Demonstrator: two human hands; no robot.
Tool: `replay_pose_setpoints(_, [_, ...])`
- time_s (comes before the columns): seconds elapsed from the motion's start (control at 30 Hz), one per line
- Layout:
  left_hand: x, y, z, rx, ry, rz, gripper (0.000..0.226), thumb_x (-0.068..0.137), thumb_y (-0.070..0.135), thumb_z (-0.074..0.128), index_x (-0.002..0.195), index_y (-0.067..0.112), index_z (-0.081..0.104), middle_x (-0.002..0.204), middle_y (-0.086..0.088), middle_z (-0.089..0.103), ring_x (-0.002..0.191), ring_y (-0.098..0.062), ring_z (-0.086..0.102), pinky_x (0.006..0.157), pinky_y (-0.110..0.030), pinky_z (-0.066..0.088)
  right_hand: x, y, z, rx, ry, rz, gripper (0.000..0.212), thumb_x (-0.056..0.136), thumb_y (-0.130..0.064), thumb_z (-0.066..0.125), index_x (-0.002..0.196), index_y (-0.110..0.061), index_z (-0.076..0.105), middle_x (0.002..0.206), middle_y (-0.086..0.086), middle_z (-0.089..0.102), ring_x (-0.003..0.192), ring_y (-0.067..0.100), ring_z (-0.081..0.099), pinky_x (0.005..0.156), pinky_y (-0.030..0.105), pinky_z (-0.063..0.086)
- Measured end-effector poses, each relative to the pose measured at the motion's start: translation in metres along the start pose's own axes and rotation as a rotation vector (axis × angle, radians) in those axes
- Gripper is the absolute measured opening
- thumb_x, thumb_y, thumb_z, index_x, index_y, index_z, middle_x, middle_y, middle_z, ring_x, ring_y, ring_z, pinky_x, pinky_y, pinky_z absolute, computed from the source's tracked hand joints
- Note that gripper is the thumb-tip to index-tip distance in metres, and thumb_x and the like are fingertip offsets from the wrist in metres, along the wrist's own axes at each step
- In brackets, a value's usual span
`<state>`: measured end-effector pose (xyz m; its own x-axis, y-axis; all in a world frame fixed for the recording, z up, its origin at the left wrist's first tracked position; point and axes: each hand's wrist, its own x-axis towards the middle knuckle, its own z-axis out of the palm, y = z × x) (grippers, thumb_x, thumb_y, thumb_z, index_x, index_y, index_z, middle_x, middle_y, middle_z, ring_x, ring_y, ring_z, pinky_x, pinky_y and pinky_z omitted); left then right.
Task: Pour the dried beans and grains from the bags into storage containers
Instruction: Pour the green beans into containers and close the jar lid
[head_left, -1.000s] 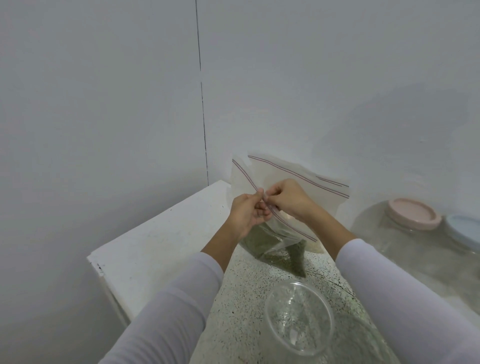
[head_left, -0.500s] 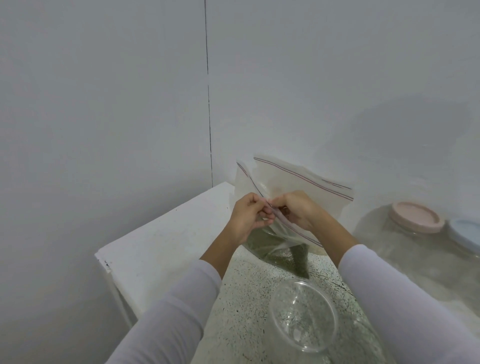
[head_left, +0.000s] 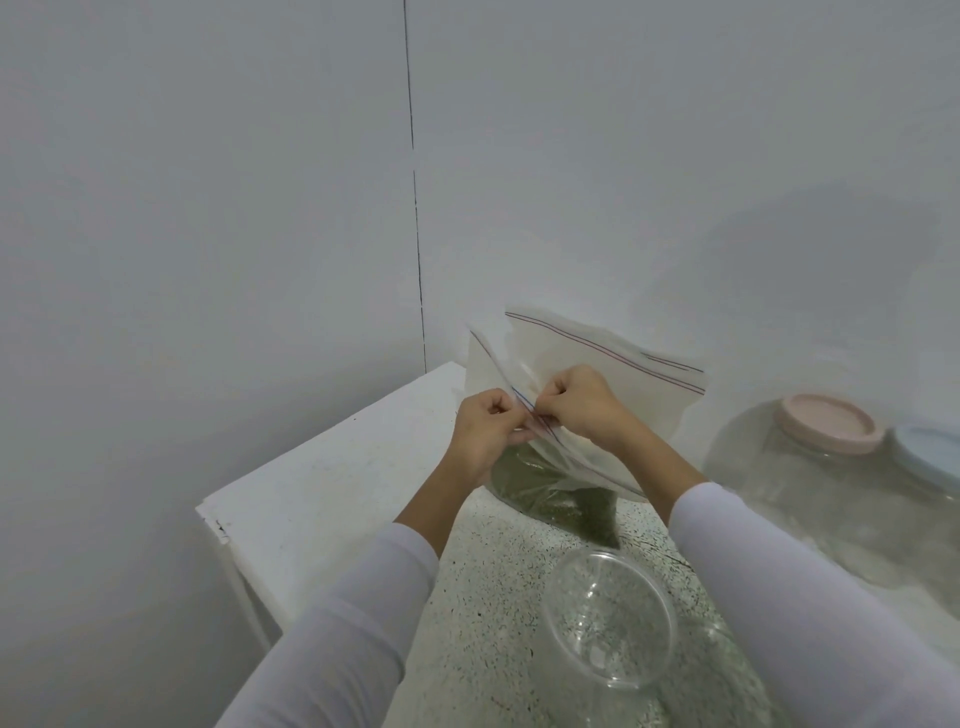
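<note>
bag mouth pulled wider; both hands, left hand (head_left: 485, 434) and right hand (head_left: 582, 402), pinch zip bag (head_left: 550, 483).

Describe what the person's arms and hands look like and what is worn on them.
Both arms wear long, plain white sleeves, smooth and close-fitting, with no print or markings visible. The left sleeve and right sleeve both end partway up the forearm, leaving the lower forearms bare. The left hand and right hand are bare: no gloves, and no rings, watch or bracelet show.
</note>
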<state>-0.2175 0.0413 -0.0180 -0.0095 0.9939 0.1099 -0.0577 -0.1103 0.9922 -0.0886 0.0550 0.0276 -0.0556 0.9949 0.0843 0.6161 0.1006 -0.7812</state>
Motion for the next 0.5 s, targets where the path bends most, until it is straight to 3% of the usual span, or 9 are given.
replay_pose_setpoints(0.13, [0.001, -0.001, 0.0, -0.008, 0.085, -0.009, 0.039, 0.086, -0.011, 0.054, 0.059, 0.012, 0.037, 0.071, -0.012, 0.047, 0.079, -0.023, 0.059, 0.068, -0.026, 0.053, 0.003, 0.002, -0.002, 0.022, 0.104, 0.027, 0.034, 0.079, 0.004, 0.05, 0.046, -0.005, 0.046, 0.064, 0.015, 0.064, 0.041, 0.003, 0.051, 0.044, 0.018, 0.035])
replay_pose_setpoints(0.27, [-0.004, 0.008, 0.0, -0.067, 0.133, -0.079, 0.034, 0.084, -0.01, 0.057, 0.063, 0.011, 0.04, 0.066, -0.009, 0.048, 0.065, -0.02, 0.065, 0.055, -0.02, 0.056, 0.002, 0.002, -0.008, 0.051, 0.178, 0.026, 0.031, 0.085, 0.01, 0.041, 0.064, -0.012, 0.042, 0.071, 0.012, 0.061, 0.051, 0.015, 0.053, 0.045, 0.022, 0.037])
replay_pose_setpoints(0.37, [-0.007, 0.016, 0.003, 0.25, 0.216, 0.03, 0.022, 0.082, -0.002, 0.061, 0.077, 0.011, 0.044, 0.082, -0.003, 0.043, 0.07, -0.02, 0.052, 0.054, -0.018, 0.048, 0.0, -0.002, -0.006, 0.05, 0.111, -0.057, 0.033, 0.082, 0.015, 0.043, 0.072, -0.016, 0.041, 0.07, 0.008, 0.052, 0.053, 0.018, 0.053, 0.05, 0.023, 0.042])
replay_pose_setpoints(0.43, [-0.002, 0.019, 0.002, 0.513, 0.235, 0.241, 0.02, 0.08, 0.002, 0.063, 0.089, 0.013, 0.048, 0.101, -0.001, 0.04, 0.091, -0.018, 0.048, 0.075, -0.021, 0.042, 0.0, -0.004, -0.006, -0.045, 0.073, -0.13, 0.034, 0.081, 0.015, 0.043, 0.068, -0.015, 0.049, 0.071, 0.01, 0.055, 0.057, 0.021, 0.054, 0.06, 0.029, 0.045])
replay_pose_setpoints(0.5, [0.004, 0.021, -0.001, 0.769, 0.131, 0.396, 0.012, 0.084, 0.008, 0.061, 0.092, 0.017, 0.059, 0.119, -0.003, 0.038, 0.113, -0.018, 0.036, 0.086, -0.027, 0.033, 0.0, -0.006, -0.007, -0.136, 0.076, -0.158, 0.033, 0.083, 0.013, 0.043, 0.07, -0.011, 0.062, 0.074, 0.008, 0.057, 0.067, 0.021, 0.054, 0.065, 0.028, 0.044])
